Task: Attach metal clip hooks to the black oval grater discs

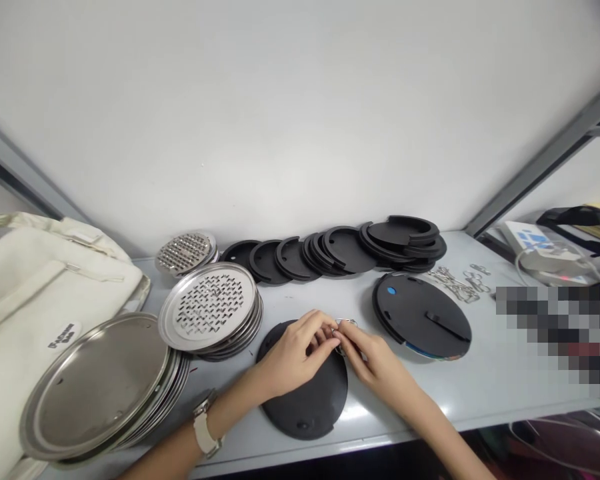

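Observation:
My left hand [300,350], with a watch [206,423] on the wrist, is closed in a pinch. Its fingertips meet those of my right hand [367,350], also pinched. A small metal wire clip [347,322] pokes out at the fingertips, mostly covered by them. Beneath the hands a round black plate [305,407] lies flat near the table's front edge, partly hidden by my left hand. Right of my hands lies another round black plate [420,317] with a blue dot and a raised strip, on top of other discs. Loose wire clips [457,287] lie behind it.
On the grey table [505,373], black rimmed discs [350,250] line the wall. To the left are stacked perforated metal graters [207,307], a smaller grater stack [183,253] and metal trays [100,387]. A cream bag [45,287] sits far left, a white box [540,247] far right.

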Demonstrator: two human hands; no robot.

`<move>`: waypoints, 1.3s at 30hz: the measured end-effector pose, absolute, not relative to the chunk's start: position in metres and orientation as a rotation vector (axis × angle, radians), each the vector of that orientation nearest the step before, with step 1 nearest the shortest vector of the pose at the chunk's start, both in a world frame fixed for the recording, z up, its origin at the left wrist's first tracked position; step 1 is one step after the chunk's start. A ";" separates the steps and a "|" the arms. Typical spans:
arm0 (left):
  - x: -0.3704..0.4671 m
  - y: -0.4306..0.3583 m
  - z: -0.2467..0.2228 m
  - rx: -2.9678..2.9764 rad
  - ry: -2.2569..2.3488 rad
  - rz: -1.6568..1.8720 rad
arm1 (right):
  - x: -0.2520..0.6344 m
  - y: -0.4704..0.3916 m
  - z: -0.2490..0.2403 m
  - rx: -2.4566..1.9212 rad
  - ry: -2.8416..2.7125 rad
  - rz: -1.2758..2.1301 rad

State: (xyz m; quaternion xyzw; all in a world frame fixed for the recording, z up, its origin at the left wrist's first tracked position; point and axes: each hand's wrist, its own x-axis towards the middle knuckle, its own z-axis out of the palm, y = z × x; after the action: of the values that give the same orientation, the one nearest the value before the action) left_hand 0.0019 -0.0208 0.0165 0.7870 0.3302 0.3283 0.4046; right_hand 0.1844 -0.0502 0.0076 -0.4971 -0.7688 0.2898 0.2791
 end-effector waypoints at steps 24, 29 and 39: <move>0.004 -0.016 0.006 1.472 0.834 0.916 | 0.183 -0.090 0.058 -0.720 -1.922 0.390; 0.004 -0.016 0.006 1.427 0.830 0.910 | 0.181 -0.093 0.068 -0.682 -1.959 0.325; 0.003 -0.015 0.007 1.349 0.784 0.875 | 0.182 -0.067 0.039 -1.135 -1.879 0.356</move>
State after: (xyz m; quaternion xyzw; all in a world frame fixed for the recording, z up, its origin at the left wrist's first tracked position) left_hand 0.0030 -0.0145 0.0068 0.5881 0.3419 0.3816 0.6258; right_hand 0.1823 -0.0670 0.0389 -0.4576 -0.7575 0.1434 0.4429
